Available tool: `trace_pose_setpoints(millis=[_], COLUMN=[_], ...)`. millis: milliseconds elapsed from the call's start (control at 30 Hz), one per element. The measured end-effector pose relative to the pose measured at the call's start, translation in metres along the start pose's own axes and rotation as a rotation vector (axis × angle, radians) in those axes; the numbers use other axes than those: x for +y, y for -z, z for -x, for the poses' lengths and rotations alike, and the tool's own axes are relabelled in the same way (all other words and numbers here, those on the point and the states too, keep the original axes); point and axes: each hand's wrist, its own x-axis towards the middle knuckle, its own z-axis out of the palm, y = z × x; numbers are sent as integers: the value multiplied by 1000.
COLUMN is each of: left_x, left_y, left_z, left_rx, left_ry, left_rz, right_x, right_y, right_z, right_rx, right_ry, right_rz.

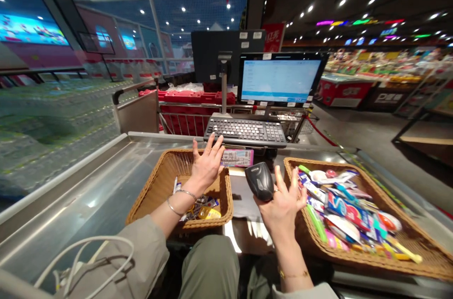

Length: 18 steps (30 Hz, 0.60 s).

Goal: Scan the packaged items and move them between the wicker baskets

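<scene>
My left hand reaches over the far right rim of a wicker basket. Its thumb and index finger meet the left end of a flat pink-edged package with a printed label and barcode; the other fingers are spread. Small packets and a yellow item lie in that basket. In my right hand is a black handheld barcode scanner, its handle hidden by the hand, with some fingers stretched out. Beside this hand a second wicker basket holds a heap of colourful packaged goods, including a blue-and-red packet.
Beyond the package stand a black keyboard and a lit monitor. A metal counter extends left, with a white cable near my left sleeve. A shopping cart with red contents is behind the counter.
</scene>
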Motion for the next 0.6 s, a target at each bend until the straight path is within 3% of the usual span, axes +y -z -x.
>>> trace_pose_setpoints(millis=[167, 333, 600], left_x=[28, 61, 132], left_y=[2, 4, 4], left_z=[-17, -39, -77], left_rx=[13, 49, 71], left_ry=[-36, -90, -195], left_rz=[44, 96, 187], right_x=[15, 37, 85], right_y=[22, 42, 72], right_z=[-2, -8, -17], right_rx=[-3, 83, 228], right_ry=[-98, -185, -460], right_rz=[25, 67, 88])
